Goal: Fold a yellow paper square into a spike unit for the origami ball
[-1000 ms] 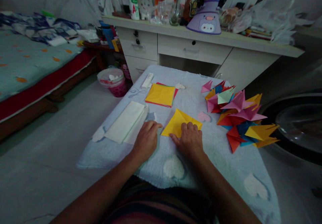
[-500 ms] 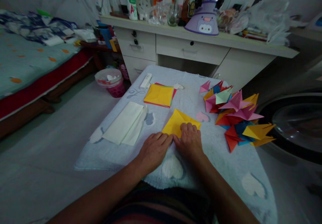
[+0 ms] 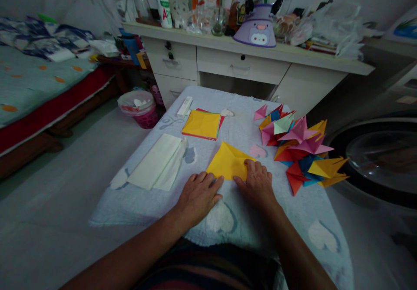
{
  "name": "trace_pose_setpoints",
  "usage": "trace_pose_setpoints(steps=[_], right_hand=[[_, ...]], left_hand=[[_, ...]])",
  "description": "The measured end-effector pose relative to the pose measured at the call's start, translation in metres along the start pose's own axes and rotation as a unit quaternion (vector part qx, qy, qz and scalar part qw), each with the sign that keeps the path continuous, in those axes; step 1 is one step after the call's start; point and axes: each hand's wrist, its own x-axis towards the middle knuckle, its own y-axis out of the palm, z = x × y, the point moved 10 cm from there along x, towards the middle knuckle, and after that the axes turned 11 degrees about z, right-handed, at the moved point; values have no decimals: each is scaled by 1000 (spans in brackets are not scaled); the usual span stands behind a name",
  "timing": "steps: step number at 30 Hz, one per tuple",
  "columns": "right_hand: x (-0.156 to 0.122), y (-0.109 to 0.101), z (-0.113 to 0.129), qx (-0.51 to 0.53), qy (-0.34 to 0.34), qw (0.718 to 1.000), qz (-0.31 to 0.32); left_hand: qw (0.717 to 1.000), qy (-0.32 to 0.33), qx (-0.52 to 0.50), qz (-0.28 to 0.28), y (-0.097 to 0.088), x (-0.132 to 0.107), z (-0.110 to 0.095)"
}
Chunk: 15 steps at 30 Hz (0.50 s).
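Note:
A folded yellow paper lies on the light blue towel-covered table. My left hand rests flat at the paper's near left corner, fingers stretched out and touching its edge. My right hand presses on the paper's near right edge with fingers laid flat and close together. Neither hand lifts anything.
A stack of coloured square sheets, yellow on top, lies farther back. A pile of folded paper pieces sits at the right. A white folded cloth lies left, a small white box behind it. A cluttered desk, a bed and a pink bin surround the table.
My left hand slid right from the bare towel to the paper's near left corner. My right hand moved right along the paper's near edge, uncovering more yellow.

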Motion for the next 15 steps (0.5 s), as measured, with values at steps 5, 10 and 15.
trace_pose_setpoints(steps=[5,10,15], right_hand=[[-2,1,-18,-7,23,1000,2],[-5,2,-32,-14,40,999,10],[-7,2,-39,-15,48,999,18]], left_hand=[[1000,-2,2,6,1,-1,0],[1000,-4,8,4,1,-1,1],[1000,-5,9,6,1,-2,1]])
